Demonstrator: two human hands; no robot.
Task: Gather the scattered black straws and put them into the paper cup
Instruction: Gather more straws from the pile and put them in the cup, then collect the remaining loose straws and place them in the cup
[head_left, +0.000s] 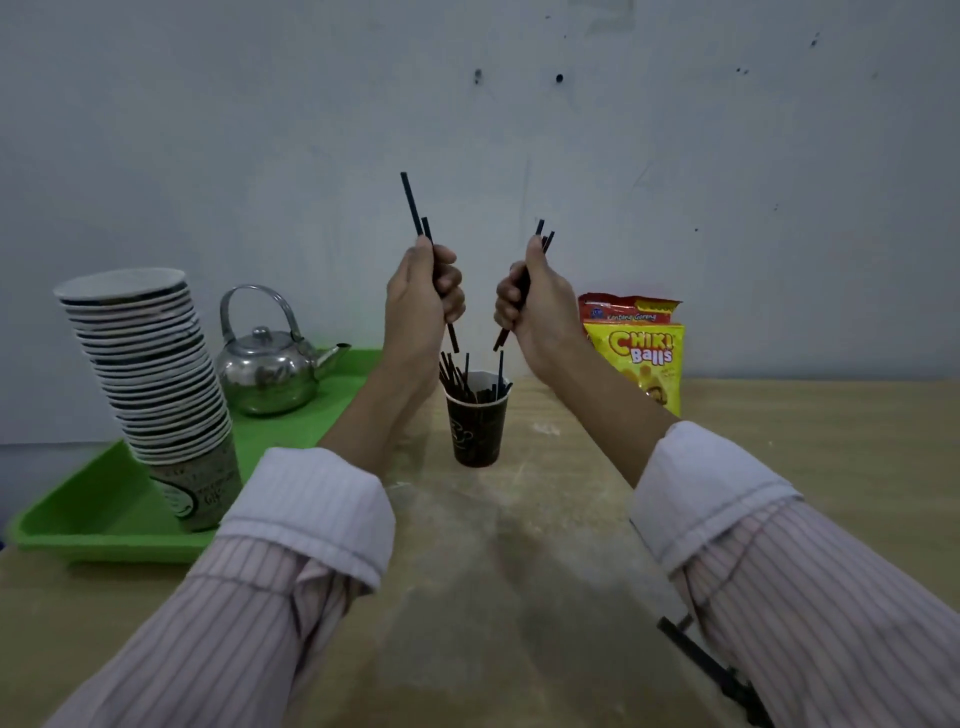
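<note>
While we hold two straws (415, 208) in our left hand (423, 301) and a few in our right hand (535, 306), fingers closed, above one dark cup (477, 426) of straws, the wooden bench (779, 441) meets a grey wall (208, 130).

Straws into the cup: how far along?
Done: the paper cup already holds a bunch of black straws. In hand: the left hand and right hand each grip a few more above it. Left: dropping those in; no loose straws show on the table.
</note>
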